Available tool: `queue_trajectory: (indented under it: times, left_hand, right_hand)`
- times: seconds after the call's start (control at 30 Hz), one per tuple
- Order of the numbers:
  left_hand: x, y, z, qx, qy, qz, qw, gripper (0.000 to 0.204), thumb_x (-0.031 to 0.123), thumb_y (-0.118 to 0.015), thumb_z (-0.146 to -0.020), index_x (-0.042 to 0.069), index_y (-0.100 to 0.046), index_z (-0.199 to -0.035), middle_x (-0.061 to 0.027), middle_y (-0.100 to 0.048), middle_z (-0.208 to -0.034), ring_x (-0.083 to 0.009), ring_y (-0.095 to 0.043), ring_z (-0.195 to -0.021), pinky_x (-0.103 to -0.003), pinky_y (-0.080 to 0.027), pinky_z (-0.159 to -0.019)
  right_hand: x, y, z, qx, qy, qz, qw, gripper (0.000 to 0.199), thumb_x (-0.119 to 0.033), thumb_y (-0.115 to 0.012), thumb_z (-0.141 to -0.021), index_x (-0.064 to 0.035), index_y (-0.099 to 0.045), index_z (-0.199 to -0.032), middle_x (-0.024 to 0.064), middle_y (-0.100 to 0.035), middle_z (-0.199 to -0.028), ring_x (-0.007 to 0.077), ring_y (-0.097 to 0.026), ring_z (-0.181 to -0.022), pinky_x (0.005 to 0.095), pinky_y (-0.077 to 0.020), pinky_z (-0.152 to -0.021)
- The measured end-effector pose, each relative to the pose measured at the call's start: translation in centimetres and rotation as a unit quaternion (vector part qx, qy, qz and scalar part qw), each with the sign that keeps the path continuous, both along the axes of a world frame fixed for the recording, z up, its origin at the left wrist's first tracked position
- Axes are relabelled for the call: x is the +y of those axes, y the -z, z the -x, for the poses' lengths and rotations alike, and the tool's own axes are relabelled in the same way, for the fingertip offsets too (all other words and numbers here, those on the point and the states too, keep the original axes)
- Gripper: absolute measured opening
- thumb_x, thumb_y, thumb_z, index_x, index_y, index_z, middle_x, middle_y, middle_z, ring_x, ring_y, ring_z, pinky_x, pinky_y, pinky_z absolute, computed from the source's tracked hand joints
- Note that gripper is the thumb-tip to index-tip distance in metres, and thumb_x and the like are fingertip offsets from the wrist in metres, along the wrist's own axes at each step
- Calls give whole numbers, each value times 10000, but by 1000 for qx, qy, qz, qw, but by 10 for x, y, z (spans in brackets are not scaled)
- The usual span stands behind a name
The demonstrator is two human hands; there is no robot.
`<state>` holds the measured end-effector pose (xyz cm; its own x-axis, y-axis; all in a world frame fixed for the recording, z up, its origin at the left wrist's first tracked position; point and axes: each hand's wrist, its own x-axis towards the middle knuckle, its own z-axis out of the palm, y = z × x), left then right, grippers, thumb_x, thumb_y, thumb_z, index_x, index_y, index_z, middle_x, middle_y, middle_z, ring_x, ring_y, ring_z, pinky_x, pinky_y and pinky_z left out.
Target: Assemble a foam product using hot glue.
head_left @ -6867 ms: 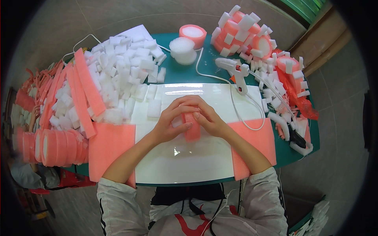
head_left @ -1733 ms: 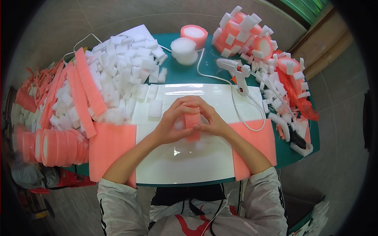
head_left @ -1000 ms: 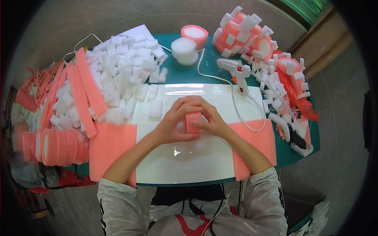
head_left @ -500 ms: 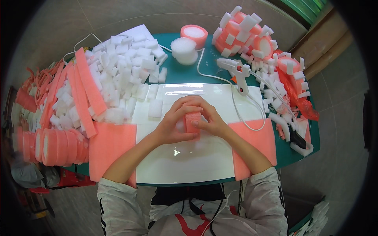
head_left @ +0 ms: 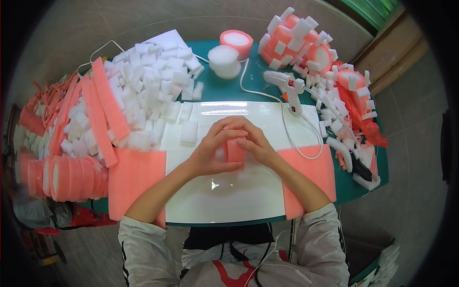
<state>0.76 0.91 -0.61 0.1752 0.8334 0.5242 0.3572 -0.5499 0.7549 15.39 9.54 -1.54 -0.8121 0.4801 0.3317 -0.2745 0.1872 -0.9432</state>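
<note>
Over the middle of the white board, both hands wrap round a pink foam piece (head_left: 234,152), seen edge-on, with much of it hidden by the fingers. My left hand (head_left: 209,152) curls round its left side, its thumb low against the near end. From the right, my right hand (head_left: 256,143) grips it, thumb on the pink top and fingers over the far end, overlapping the left fingers. A white foam block (head_left: 189,132) lies on the board left of the hands. Whether the held piece has a white core cannot be made out.
A white glue gun (head_left: 287,88) with a looping cord stands right of the board (head_left: 224,201). Loose white foam blocks (head_left: 143,86) and pink strips (head_left: 107,103) heap up on the left. Pink-and-white foam rounds (head_left: 236,40) stand at the back; a black-handled tool (head_left: 362,170) lies right.
My right thumb has shifted slightly up and away from me along the pink foam, baring more of its top. Both hands otherwise keep their place and grip.
</note>
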Motion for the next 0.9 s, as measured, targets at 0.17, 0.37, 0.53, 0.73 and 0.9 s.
queue_trajectory:
  times: [0.17, 0.37, 0.53, 0.73, 0.9]
  left_hand:
    - [0, -1, 0, 2, -1, 3, 1000, 553, 132, -736, -605, 124, -517, -1113, -110, -402, -1233, -300, -370, -1173, -401, -335, -959]
    - [0, -2, 0, 4, -2, -1, 1000, 553, 130, -736, -602, 124, -515, -1109, -112, -400, -1234, -303, -372, -1171, -401, -336, -959]
    - [0, 0, 0, 2, -4, 3, 1000, 549, 130, -736, -601, 123, -516, -1105, -111, -400, -1232, -303, -371, -1169, -402, -336, -957]
    - [0, -1, 0, 1, -1, 2, 1000, 552, 134, -736, -599, 121, -515, -1104, -111, -402, -1230, -301, -371, -1167, -401, -334, -957]
    - [0, 1, 1, -2, -4, 8, 1000, 563, 127, -733, -596, 122, -510, -1113, -112, -403, -1230, -302, -373, -1166, -401, -334, -958]
  right_hand:
    - [0, 0, 0, -5, 5, 8, 1000, 286, -232, -517, -812, -47, -509, -1031, 84, -484, -1139, 182, -473, -1033, 297, -380, -858]
    - [-1, -4, -1, -16, -1, 22, 1000, 282, -208, -509, -808, -42, -507, -1037, 83, -480, -1148, 178, -474, -1034, 300, -383, -864]
    - [-1, -4, -1, -11, 0, 25, 1000, 281, -211, -510, -808, -49, -505, -1038, 75, -476, -1153, 173, -473, -1035, 294, -396, -846]
    - [-1, -3, -1, -20, 7, 15, 1000, 296, -234, -516, -806, -59, -505, -1044, 67, -480, -1148, 165, -474, -1035, 292, -402, -832]
    - [-1, -4, -1, -13, -2, 43, 999, 308, -236, -536, -793, -61, -506, -1044, 68, -485, -1143, 165, -479, -1028, 289, -402, -828]
